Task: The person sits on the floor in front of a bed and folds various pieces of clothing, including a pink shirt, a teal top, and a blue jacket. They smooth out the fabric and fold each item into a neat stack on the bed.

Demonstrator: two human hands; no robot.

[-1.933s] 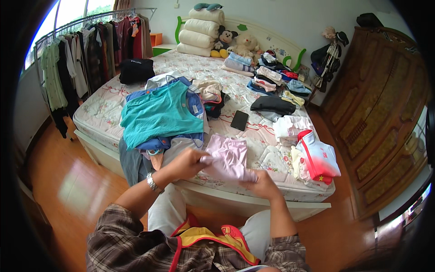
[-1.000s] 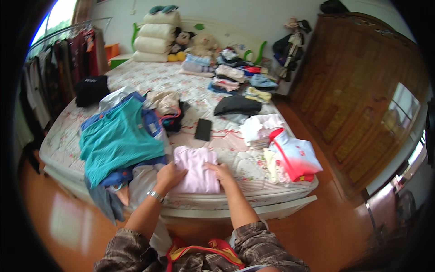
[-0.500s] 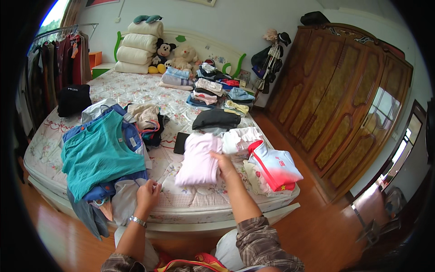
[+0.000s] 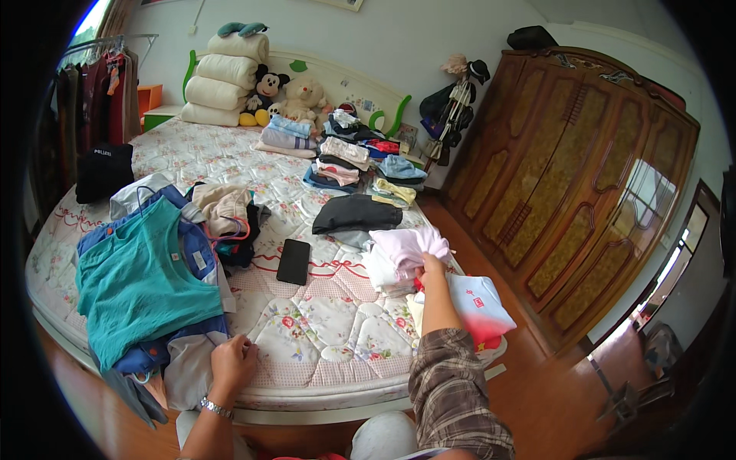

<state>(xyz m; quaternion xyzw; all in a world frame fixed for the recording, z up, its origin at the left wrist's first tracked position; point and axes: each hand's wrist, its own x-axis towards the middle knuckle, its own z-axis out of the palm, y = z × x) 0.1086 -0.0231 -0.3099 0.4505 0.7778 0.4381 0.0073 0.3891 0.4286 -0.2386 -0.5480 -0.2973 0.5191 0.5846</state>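
Note:
A folded pale pink garment (image 4: 404,244) is gripped at its near edge by my right hand (image 4: 432,268), fingers closed on it. It rests on or just above a stack of folded white clothes (image 4: 383,270) on the bed's right side; I cannot tell which. My left hand (image 4: 233,363) is at the bed's front edge with fingers curled in and nothing visible in them. Beside it lie a grey-white cloth (image 4: 189,372) and a teal sleeveless top (image 4: 142,280) on a loose heap. A folded white-and-red jacket (image 4: 477,303) sits to the right of my right forearm.
A black phone (image 4: 294,261) lies on the quilted mattress (image 4: 307,337). Behind the white stack is a folded black garment (image 4: 355,214); more folded piles (image 4: 337,165) stand farther back. A black cap-like item (image 4: 103,172) is at left, a wooden wardrobe (image 4: 567,184) at right.
My right hand has carried the pink garment right and away from me, onto or over the white stack. The phone it partly covered is now fully visible. My left hand stays near the front edge.

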